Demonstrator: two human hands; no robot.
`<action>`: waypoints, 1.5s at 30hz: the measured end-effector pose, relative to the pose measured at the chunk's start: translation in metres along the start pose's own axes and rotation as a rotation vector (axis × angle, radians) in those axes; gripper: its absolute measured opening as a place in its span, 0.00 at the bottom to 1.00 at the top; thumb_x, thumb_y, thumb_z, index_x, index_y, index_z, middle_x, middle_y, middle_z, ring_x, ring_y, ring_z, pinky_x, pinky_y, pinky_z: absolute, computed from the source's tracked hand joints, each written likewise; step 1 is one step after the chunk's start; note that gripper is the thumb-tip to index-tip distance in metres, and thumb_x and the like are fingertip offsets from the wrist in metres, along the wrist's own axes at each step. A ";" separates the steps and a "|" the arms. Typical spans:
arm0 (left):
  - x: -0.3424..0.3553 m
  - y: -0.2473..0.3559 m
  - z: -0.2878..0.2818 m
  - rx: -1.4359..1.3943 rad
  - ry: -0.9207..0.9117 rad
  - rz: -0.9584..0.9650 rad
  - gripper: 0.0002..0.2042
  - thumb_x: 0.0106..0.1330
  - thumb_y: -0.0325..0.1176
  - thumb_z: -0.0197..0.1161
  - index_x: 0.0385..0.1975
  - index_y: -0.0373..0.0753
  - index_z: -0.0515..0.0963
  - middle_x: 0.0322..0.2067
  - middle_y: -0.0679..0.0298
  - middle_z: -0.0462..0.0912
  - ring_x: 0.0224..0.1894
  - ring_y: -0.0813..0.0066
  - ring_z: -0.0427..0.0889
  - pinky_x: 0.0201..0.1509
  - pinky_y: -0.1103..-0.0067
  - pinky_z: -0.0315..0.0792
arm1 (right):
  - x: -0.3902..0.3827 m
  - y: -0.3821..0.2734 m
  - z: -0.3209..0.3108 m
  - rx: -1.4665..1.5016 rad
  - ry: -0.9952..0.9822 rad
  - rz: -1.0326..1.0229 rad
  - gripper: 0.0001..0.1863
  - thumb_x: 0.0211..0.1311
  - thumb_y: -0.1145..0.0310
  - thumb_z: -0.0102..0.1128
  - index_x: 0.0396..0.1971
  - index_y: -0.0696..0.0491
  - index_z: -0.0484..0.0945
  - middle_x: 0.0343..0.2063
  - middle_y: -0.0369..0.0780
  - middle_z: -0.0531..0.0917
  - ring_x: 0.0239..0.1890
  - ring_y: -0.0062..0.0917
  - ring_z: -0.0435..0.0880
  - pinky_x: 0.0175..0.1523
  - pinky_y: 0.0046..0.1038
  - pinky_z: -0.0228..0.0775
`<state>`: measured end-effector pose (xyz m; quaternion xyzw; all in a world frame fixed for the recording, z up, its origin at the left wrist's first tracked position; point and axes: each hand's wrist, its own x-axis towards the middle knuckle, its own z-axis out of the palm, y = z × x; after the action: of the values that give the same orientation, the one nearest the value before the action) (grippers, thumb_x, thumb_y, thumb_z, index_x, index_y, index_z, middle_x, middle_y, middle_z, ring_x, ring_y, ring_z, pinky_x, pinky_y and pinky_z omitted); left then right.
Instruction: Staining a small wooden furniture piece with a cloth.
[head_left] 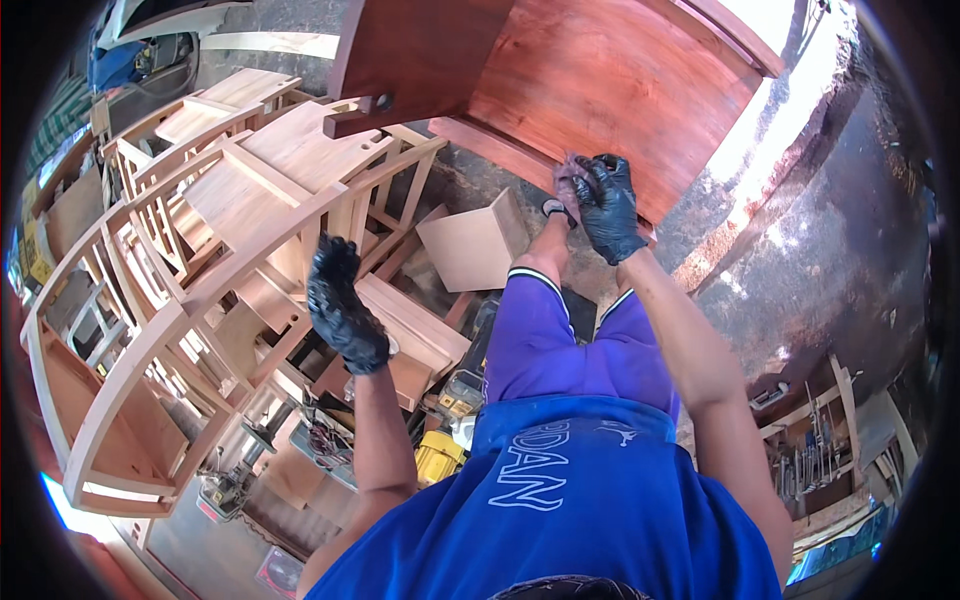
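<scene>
My gloved right hand (605, 205) pinches a crumpled greyish-pink rag (568, 175) at the lower edge of a reddish-brown stained wooden piece (610, 80), which has a wide panel and an upright side. My gloved left hand (345, 305) is raised beside pale unfinished wooden frames (255, 165), its fingers curled; what they hold, if anything, is hidden. Both black gloves look smeared and shiny.
A plywood box (470, 245) sits on the dark floor (745, 330) below the stained piece. Loose boards, a yellow machine (440, 455) and other tools lie at lower left. A wooden rack of metal tools (810, 460) stands at lower right.
</scene>
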<state>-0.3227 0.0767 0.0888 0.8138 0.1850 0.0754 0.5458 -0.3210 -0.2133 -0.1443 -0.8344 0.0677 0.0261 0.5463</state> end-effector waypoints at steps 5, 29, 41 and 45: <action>0.072 0.009 -0.002 -0.135 -0.008 0.173 0.27 0.76 0.45 0.48 0.66 0.30 0.66 0.62 0.46 0.75 0.63 0.54 0.77 0.67 0.63 0.71 | 0.045 -0.093 0.033 0.462 0.215 0.230 0.16 0.64 0.70 0.66 0.50 0.58 0.76 0.43 0.43 0.81 0.45 0.26 0.80 0.52 0.30 0.73; 0.201 -0.010 -0.009 0.028 -0.275 0.038 0.24 0.76 0.41 0.50 0.63 0.28 0.70 0.60 0.49 0.77 0.56 0.62 0.81 0.62 0.67 0.75 | 0.135 -0.178 0.135 0.825 -0.256 0.372 0.10 0.66 0.69 0.63 0.45 0.55 0.84 0.43 0.40 0.86 0.42 0.23 0.84 0.46 0.30 0.76; 0.208 -0.006 -0.002 -0.088 -0.325 -0.001 0.21 0.77 0.37 0.49 0.60 0.28 0.73 0.57 0.50 0.79 0.55 0.62 0.82 0.61 0.67 0.76 | 0.149 -0.216 0.105 0.116 -0.441 0.000 0.13 0.68 0.63 0.57 0.44 0.53 0.83 0.34 0.48 0.86 0.37 0.38 0.85 0.45 0.36 0.76; 0.211 -0.006 -0.011 -0.023 -0.340 0.017 0.21 0.76 0.37 0.50 0.61 0.28 0.72 0.61 0.48 0.76 0.56 0.61 0.82 0.61 0.68 0.77 | 0.159 -0.207 0.106 0.674 -0.608 0.333 0.13 0.74 0.64 0.51 0.44 0.53 0.82 0.34 0.42 0.86 0.34 0.27 0.82 0.46 0.30 0.75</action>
<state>-0.1332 0.1693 0.0709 0.8100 0.0821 -0.0568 0.5778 -0.1312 -0.0480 -0.0173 -0.5432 0.0426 0.3325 0.7698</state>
